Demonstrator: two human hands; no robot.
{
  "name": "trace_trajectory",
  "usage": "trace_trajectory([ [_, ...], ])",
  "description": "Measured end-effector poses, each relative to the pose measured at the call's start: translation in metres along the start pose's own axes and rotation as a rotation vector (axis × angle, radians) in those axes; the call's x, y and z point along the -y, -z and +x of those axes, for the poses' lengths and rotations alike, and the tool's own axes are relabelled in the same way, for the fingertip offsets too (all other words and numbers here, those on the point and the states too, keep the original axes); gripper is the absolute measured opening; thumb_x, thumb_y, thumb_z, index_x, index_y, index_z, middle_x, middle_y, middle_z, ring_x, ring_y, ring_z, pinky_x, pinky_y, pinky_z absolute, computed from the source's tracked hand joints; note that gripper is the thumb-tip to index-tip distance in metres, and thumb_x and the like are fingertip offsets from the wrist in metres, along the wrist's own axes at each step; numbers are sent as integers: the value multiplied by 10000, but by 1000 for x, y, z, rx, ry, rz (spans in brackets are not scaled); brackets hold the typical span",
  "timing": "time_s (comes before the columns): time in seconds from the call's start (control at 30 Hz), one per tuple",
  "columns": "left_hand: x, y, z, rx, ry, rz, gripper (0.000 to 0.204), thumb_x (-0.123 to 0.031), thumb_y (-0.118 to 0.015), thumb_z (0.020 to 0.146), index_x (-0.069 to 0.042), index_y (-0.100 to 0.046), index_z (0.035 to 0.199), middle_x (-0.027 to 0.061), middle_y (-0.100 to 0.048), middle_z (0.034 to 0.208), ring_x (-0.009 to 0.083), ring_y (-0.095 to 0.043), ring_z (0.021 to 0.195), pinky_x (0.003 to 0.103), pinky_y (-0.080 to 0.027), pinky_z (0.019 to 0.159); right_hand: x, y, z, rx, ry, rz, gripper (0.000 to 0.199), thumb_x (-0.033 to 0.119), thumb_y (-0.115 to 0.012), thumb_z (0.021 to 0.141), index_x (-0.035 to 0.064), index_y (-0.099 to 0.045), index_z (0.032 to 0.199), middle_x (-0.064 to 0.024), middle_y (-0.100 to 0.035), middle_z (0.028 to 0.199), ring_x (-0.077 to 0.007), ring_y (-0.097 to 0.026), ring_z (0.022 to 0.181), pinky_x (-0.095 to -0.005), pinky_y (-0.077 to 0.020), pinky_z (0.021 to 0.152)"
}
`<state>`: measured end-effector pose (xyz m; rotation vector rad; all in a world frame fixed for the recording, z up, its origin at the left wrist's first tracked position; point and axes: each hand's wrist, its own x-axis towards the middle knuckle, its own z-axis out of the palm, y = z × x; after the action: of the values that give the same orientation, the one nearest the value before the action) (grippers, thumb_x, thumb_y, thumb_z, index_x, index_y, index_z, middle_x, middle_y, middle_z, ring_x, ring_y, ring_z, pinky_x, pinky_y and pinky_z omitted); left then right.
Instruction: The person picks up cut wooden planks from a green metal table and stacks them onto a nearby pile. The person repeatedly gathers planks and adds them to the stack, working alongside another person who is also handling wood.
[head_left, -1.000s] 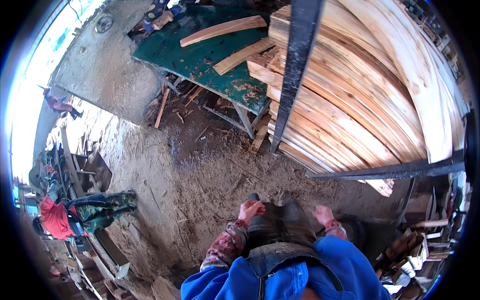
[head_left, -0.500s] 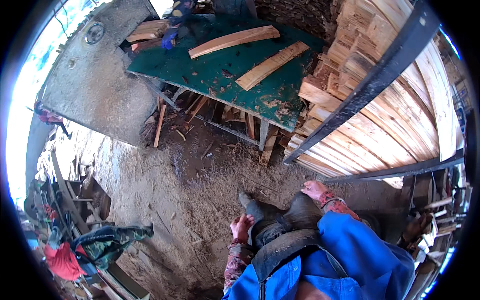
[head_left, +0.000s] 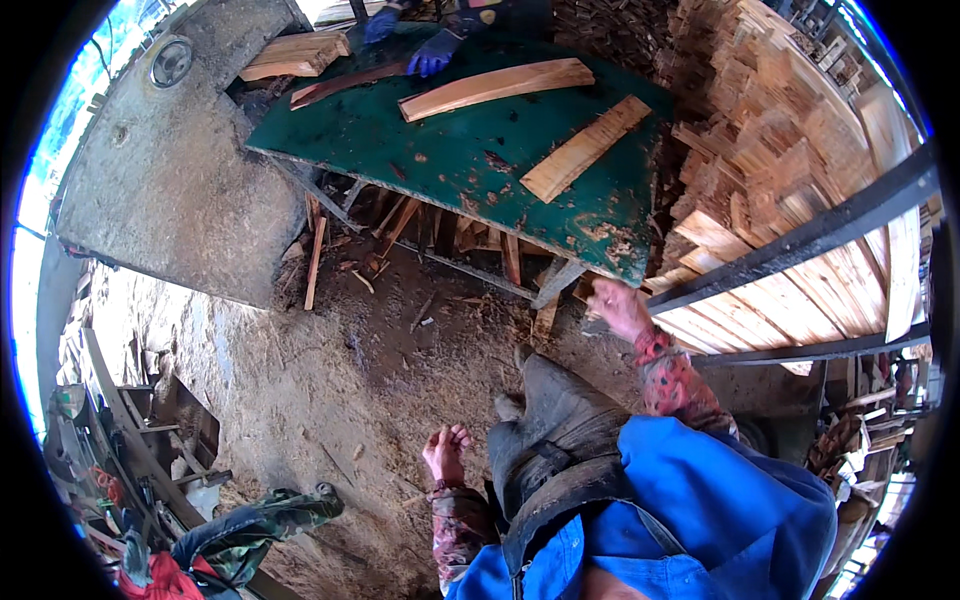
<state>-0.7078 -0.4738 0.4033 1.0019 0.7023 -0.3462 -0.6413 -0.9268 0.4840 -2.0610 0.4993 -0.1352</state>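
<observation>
My left hand [head_left: 446, 454] hangs over the sawdust-strewn ground beside my leg, fingers loosely bent and holding nothing. Farther forward, my right hand [head_left: 621, 309] is by the near right corner of the green-topped table [head_left: 450, 165], fingers partly bent and nothing visible in them; I cannot tell whether it touches the edge. Two pale boards lie on the table: a long, slightly curved one [head_left: 497, 88] and a shorter one [head_left: 585, 150] nearest my right hand.
A co-worker's blue-gloved hand [head_left: 433, 54] is by a dark-edged board [head_left: 345, 84] across the table. Stacked planks [head_left: 770, 310] stand right, behind a dark metal bar [head_left: 800, 240]. A dusty metal surface [head_left: 170, 190] stands left. Scrap wood and clothing [head_left: 270, 525] lie lower left.
My right hand has moved forward toward the table corner, and my left hand has shifted slightly left. My legs have stepped. The co-worker's gloved hand and a dark-edged board have moved right across the table.
</observation>
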Motion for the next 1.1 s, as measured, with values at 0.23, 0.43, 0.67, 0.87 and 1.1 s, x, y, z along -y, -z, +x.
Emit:
trace_trajectory([
  [0.23, 7, -14, 24, -84, 92, -94, 185, -198, -534, 993, -14, -517, 1008, 172, -650, 943, 297, -655, 833, 394, -550, 682, 47, 23, 195, -328, 174, -522, 574, 370, -706, 820, 11, -586, 1252, -200, -611, 1153, -363, -554, 1117, -435, -452, 981],
  [0.43, 14, 4, 58, -29, 351, -194, 294, -327, -393, 957, -80, -473, 819, 106, -518, 910, 309, -508, 887, 401, -440, 740, 32, 19, 333, -482, -76, -780, 848, 571, -718, 751, 92, -459, 1402, -211, -552, 1264, -401, -456, 1235, -552, -360, 1033],
  [0.67, -35, -26, 102, -24, 210, -175, 166, -83, -585, 961, 68, -535, 1008, 189, -648, 922, 301, -668, 784, 362, -568, 644, 65, 19, 383, -307, -337, -793, 935, 642, -701, 742, 222, -344, 1498, -233, -312, 1494, -467, -245, 1403, -702, -219, 1072],
  [0.87, -79, -63, 102, -208, 140, -34, 207, -105, -613, 954, 80, -553, 1024, 183, -672, 908, 263, -686, 752, 346, -585, 631, 13, 28, 380, -424, 66, -827, 751, 394, -764, 746, 28, -509, 1350, -218, -546, 1333, -381, -502, 1233, -457, -399, 1066],
  [1.1, -105, -15, 144, -281, 260, -60, 223, -107, -599, 960, 82, -540, 1062, 186, -673, 943, 278, -700, 789, 344, -593, 651, -5, 38, 342, -368, 92, -686, 638, 64, -679, 704, -8, -496, 1310, -260, -601, 1241, -400, -568, 1180, -434, -442, 1041],
])
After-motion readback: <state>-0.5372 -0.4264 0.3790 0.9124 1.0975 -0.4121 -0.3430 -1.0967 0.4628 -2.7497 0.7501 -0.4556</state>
